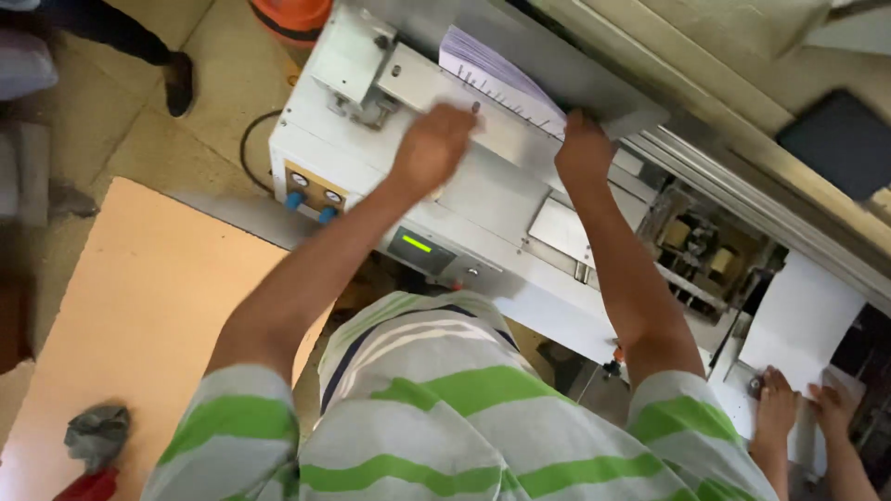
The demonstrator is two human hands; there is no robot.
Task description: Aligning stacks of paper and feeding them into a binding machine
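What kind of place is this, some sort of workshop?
Probably a print or paper-finishing shop. Both hands, left hand and right hand, are at a stack of printed sheets on a white machine with a small green display. Another person's hands handle white paper.

A stack of white printed sheets (pixel 497 79) is seen lying tilted on the feed tray (pixel 445 88) at the top of a white machine (pixel 483 199). The stack's upper left end is fanned slightly, and rows of dark marks are shown along its edge. Its right end is touched by the right hand (pixel 583 148). The tray just beside the stack's lower edge is pressed by the left hand (pixel 432 148).
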